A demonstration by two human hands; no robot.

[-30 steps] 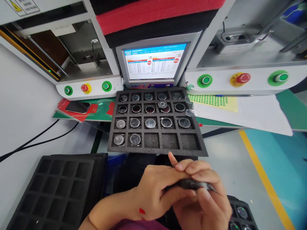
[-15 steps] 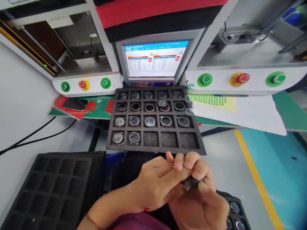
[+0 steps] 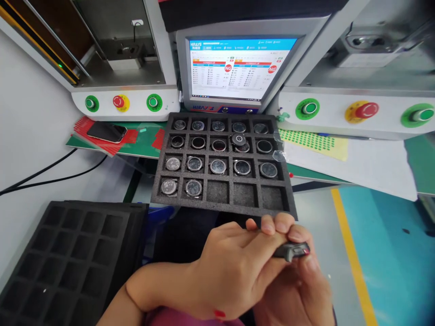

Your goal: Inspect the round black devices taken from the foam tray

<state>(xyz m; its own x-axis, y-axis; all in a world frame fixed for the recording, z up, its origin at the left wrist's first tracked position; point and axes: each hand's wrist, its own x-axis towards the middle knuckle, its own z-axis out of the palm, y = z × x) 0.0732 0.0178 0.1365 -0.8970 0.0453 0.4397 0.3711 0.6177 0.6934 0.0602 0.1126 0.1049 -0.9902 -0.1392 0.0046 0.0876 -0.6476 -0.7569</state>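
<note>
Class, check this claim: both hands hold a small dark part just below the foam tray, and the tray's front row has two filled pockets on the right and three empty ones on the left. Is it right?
Not quite. The head view shows the foam tray with its front row filled in the two left pockets and empty in the three right ones. The rest stands: the left hand and right hand hold the small dark part just below the tray.

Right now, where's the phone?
In the head view, the phone lies far left on red sheets, below the left machine's green button, left of the foam tray.
</note>
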